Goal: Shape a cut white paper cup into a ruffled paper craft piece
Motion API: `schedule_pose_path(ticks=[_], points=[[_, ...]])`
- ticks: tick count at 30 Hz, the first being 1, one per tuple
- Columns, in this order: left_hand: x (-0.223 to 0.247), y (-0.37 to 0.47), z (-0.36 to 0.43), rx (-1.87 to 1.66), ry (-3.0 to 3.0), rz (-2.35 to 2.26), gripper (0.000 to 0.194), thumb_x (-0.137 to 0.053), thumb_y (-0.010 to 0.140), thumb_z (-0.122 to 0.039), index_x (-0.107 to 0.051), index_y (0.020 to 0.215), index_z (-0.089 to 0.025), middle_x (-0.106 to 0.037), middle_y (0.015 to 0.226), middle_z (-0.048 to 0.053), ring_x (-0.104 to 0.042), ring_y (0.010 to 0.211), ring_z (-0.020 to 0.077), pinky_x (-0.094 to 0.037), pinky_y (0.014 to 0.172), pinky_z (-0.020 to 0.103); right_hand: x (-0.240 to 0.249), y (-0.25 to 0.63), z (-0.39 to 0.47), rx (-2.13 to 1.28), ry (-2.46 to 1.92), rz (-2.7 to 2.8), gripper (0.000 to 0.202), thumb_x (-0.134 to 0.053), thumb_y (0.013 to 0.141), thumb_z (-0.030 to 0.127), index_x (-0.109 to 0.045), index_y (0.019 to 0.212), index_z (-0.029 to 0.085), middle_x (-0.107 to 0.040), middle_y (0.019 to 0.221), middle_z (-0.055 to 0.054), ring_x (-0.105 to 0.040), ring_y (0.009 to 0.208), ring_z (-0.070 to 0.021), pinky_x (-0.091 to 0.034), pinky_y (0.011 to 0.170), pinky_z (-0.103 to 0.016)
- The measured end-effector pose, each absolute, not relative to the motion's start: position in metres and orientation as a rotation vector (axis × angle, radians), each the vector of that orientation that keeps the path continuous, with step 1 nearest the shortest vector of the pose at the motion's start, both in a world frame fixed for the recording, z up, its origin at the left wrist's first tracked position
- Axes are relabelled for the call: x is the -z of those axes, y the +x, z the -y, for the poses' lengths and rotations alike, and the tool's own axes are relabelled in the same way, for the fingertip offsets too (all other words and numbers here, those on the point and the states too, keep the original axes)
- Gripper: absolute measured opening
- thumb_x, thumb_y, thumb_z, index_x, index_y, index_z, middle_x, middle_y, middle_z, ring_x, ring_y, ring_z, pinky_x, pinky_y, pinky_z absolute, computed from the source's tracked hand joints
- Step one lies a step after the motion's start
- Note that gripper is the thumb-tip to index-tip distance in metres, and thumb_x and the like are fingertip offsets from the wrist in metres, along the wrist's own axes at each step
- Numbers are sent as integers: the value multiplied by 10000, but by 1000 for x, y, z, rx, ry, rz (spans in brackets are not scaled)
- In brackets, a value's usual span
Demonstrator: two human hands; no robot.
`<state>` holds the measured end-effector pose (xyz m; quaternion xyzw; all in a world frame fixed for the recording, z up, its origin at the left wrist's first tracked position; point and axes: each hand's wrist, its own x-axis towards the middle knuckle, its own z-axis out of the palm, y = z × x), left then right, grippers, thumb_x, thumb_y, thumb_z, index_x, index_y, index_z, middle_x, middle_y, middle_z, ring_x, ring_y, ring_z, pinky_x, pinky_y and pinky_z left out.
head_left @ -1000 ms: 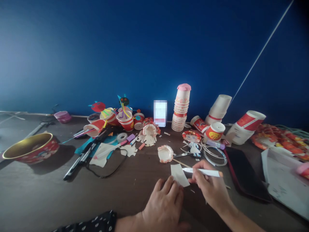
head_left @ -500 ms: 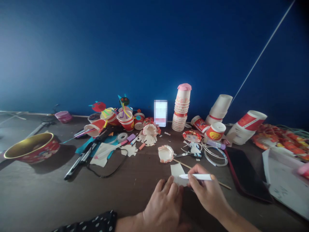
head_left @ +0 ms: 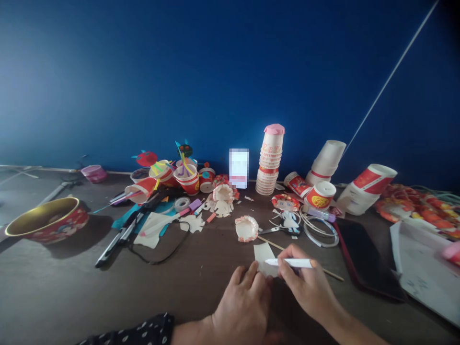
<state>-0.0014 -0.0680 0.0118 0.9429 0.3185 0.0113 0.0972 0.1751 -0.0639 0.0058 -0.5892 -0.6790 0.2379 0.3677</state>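
Note:
A small piece of pale paper (head_left: 263, 252) lies on the dark table in front of me. My left hand (head_left: 246, 299) presses its near end down, fingers bent and thumb side toward the pen. In my right hand (head_left: 305, 282), a white pen (head_left: 298, 263) is pinched between thumb and fingers. Its tip points left and is over the paper; whether it touches cannot be made out. Just beyond the paper sits a small cut paper-cup piece (head_left: 247, 228) with a red-and-white rim. A thin wooden stick (head_left: 334, 275) runs behind my right hand.
Scissors (head_left: 273, 229), a coil of white cord (head_left: 325, 242) and a dark phone (head_left: 370, 263) lie to the right. A tall stack of paper cups (head_left: 269, 160) stands at the back. Leftward are a gold-lined bowl (head_left: 68, 225), a tape roll (head_left: 182, 204) and paper cut-outs (head_left: 194, 223).
The white pen and my right hand have shifted very slightly left over the paper. My left hand stays in place.

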Motion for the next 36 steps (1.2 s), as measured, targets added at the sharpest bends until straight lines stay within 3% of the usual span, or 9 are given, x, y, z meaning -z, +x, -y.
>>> schedule_pose_path(ticks=[27,36], points=[[-7,-3,67,-93,2862,-939,713,-372,846,-623,-412,1310,-82,-481,1254,190,-346,1233,350,-328,980,495,-8,175,66,-597,-1502,1812,233,-430,842,354,-500,677,205,-513,544,30,-487,496,-124,-379,484,-221],[-11,-3,67,-55,2830,-930,684,-397,838,-619,-498,1241,-76,-501,1223,195,-348,1227,364,-336,969,524,-11,174,66,-593,-1487,1841,230,-440,838,352,-499,671,205,-521,542,33,-490,505,-125,-381,498,-223]])
